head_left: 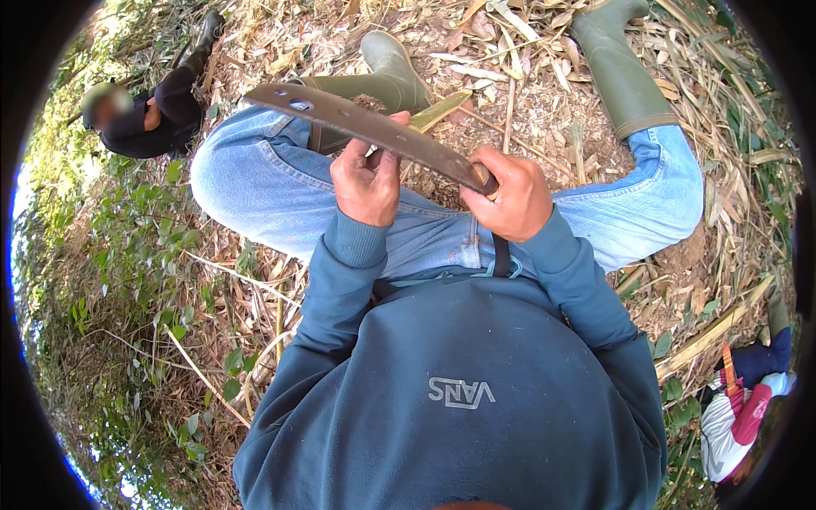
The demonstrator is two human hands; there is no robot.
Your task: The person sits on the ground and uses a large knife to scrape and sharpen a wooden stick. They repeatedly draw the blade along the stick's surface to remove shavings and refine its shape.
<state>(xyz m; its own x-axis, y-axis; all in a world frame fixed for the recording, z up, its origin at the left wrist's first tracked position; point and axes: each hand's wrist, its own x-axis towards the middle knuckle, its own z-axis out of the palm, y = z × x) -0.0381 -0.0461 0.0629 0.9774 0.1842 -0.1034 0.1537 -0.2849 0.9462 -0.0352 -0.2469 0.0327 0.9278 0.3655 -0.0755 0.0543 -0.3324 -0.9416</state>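
A long dark machete [353, 121] lies slantwise across the upper middle, its broad end with several holes pointing to the left. My right hand [515, 197] is closed round its handle end, above my lap. Against the middle of the blade, my left hand [367, 185] has its thumb and fingers bent together. A fingertip shows beyond the blade's far edge. From there a yellow-green strip of split bamboo [442, 110] slants up to the right, and my left hand seems to pinch its near end. The blade hides part of that grip.
My bent legs in jeans [246, 183] and green rubber boots [625, 85] spread either side. Dry leaves and stalks [484, 72] cover the ground. One person [144, 119] sits at far left, another [739, 416] is at lower right. Leafy plants [127, 246] grow at left.
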